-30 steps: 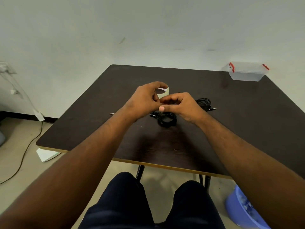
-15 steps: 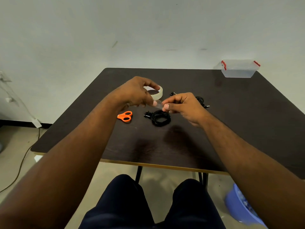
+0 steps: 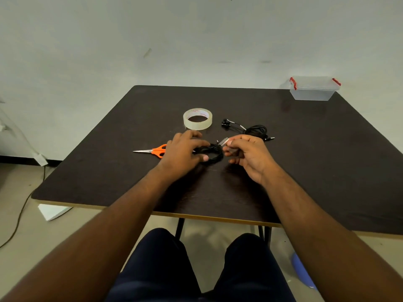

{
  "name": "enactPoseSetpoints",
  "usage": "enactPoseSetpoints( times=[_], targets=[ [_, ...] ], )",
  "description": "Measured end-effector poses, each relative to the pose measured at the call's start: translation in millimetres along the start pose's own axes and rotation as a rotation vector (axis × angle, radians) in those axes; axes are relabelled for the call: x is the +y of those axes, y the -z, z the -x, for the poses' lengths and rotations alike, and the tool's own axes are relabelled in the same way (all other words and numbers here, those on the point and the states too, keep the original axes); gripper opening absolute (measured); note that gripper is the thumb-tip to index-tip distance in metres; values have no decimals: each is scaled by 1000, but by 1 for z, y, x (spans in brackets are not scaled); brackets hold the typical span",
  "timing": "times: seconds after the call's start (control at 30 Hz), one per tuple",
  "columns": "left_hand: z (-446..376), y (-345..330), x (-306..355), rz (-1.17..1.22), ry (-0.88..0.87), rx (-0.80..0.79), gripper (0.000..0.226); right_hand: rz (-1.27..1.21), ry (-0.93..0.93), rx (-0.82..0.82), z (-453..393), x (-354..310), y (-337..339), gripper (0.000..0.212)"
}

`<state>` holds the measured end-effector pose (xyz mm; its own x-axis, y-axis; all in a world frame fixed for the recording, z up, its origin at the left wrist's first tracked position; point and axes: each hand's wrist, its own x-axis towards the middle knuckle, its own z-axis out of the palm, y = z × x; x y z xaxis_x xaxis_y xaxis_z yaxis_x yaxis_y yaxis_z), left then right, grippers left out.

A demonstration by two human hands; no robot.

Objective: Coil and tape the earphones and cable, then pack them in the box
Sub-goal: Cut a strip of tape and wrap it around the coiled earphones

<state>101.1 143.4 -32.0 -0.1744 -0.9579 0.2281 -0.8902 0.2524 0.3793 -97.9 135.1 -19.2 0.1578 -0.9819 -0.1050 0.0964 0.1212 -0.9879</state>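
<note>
Black cable (image 3: pixel 210 154) sits coiled on the table (image 3: pixel 305 162), mid-front, w/ my left hand (image 3: pixel 182 152) on its left side, fingers curled round the loops to keep them bunched. Right hand (image 3: pixel 246 152) is just beside the coil's right edge, thumb + forefinger pinching a short clear tape strip (image 3: pixel 225 142); other fingers loosely curled.

Step in hand, I reckon: wrap that strip round the coil. To do it well: keep the left grip tight so the loops don't spring apart, lay the sticky side across the bundle where the strands run together, then fold both ends under so tape meets tape. Don't let the strip curl onto itself or stick to my fingertip first. Plug ends shd be tucked in, not poking out.

Earphones (image 3: pixel 246 129) lie further back, right of the tape roll (image 3: pixel 197 122), loosely gathered; can't tell if taped yet. Scissors (image 3: pixel 156 150) just left of my left hand. Box (image 3: pixel 314 88) is at the far right corner, lid on, well apart from everything, so packing comes later.
</note>
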Motion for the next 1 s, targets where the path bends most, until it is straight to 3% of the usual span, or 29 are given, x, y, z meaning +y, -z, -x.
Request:
enactPoseSetpoints(
  times=[0.07,0.13,0.23,0.43,0.5,0.67,0.83,1.0],
  targets=[
    [-1,-4,-1,-80,-42,-60,47,-69,-6,20,3,2,0,19],
    [-3,-5,2,-126,-96,-84,36,-132,-19,42,6,5,1,17],
    [-7,-4,3,-152,-147,-59,22,-189,-55,92,8,9,-1,23],
    [-8,-13,5,-196,-111,-11,15,-300,-153,161,19,15,-11,37],
    [-7,-12,8,-72,-69,65,12,-360,-193,195,24,18,-17,34],
    [-11,2,20,525,139,226,10,-499,-247,273,30,18,-29,20],
    [-11,11,30,640,142,175,5,-492,-238,239,34,14,-37,21],
    [-9,14,35,610,186,151,12,-482,-228,224,35,12,-41,18]
  ],
)
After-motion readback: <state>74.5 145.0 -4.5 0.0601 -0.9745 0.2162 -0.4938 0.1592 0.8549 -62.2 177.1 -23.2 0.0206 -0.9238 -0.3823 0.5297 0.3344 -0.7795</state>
